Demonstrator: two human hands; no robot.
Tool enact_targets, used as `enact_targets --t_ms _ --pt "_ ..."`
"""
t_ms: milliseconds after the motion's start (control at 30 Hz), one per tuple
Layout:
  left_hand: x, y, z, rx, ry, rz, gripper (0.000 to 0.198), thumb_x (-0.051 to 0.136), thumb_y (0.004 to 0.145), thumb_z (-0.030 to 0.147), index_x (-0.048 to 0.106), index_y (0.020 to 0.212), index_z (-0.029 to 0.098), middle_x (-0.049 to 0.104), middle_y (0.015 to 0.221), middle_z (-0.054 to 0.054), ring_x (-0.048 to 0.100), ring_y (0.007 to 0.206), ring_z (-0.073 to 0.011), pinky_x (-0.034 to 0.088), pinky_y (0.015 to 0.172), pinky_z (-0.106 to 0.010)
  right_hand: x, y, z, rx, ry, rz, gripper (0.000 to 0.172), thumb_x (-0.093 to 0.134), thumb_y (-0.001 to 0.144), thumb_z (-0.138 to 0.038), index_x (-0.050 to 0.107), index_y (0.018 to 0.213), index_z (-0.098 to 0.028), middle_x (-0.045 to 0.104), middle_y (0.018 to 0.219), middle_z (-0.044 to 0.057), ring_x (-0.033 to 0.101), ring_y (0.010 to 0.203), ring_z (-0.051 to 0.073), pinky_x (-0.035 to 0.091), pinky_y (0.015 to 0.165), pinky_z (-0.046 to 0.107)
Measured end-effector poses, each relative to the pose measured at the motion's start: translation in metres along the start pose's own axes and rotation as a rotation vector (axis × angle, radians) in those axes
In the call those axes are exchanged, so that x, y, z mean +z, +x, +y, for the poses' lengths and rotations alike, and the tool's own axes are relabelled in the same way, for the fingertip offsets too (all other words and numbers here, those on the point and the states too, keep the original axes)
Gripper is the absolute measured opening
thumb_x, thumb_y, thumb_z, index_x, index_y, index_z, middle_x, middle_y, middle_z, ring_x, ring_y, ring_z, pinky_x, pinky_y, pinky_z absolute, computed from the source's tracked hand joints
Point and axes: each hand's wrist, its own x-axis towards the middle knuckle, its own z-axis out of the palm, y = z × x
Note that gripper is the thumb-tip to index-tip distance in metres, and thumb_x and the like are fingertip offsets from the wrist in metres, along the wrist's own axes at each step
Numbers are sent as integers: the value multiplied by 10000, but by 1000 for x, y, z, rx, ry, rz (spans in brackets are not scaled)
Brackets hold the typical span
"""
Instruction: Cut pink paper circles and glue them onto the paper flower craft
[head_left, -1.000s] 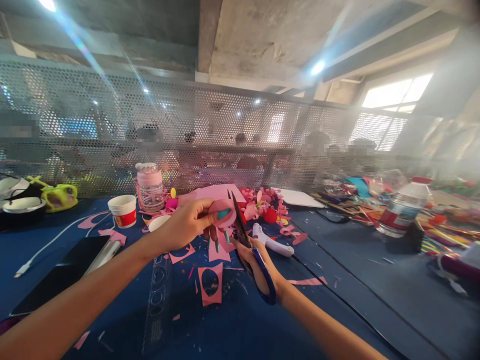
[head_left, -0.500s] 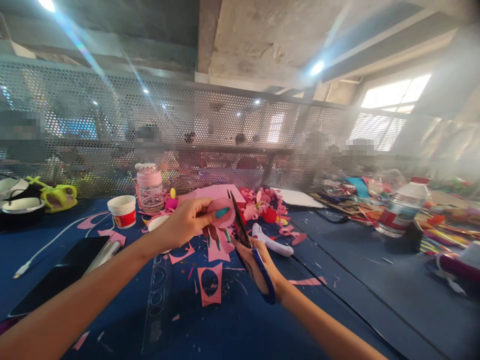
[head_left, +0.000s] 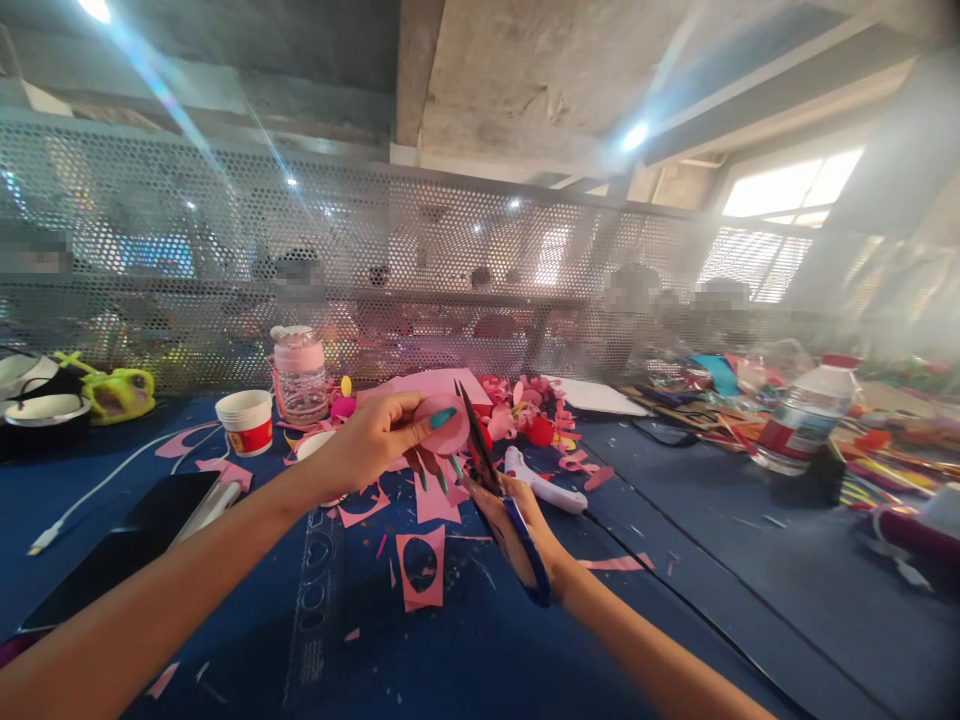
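My left hand (head_left: 382,435) pinches a round pink foam piece (head_left: 444,428) between thumb and fingers, held up over the blue table (head_left: 465,640). My right hand (head_left: 517,535) grips blue-handled scissors (head_left: 495,490), whose dark blades point up and touch the right edge of the pink piece. Pink foam offcuts (head_left: 421,565) lie on the table just below both hands.
A white glue gun (head_left: 544,485) with a black cord lies right of the scissors. A paper cup (head_left: 246,420), a pink-lidded jar (head_left: 300,372), a phone (head_left: 127,545), a water bottle (head_left: 806,415) and craft scraps surround the hands. A perforated metal screen (head_left: 450,270) backs the table; people sit behind it.
The left hand has shifted the pink piece very slightly up and left against the scissor blades. The right hand and scissors stay almost in place.
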Motion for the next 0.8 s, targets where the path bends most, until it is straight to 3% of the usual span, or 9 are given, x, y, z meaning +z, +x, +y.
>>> enact_targets --t_ms 467,800 --pt "-1 0 -1 -9 79 38 229 519 827 373 517 756 155 531 635 18 579 568 -100 422 508 -197 -2 2 -2 -31 -70 -65 356 528 768 -465 352 621 -193 262 613 -39 259 599 109 248 553 246" --pt "-4 -1 4 11 228 78 285 474 848 410 478 716 158 560 607 6 532 532 -95 377 478 -204 -2 2 -1 -35 -79 -63 379 533 748 -528 401 632 -192 273 601 -37 271 580 111 242 542 254"
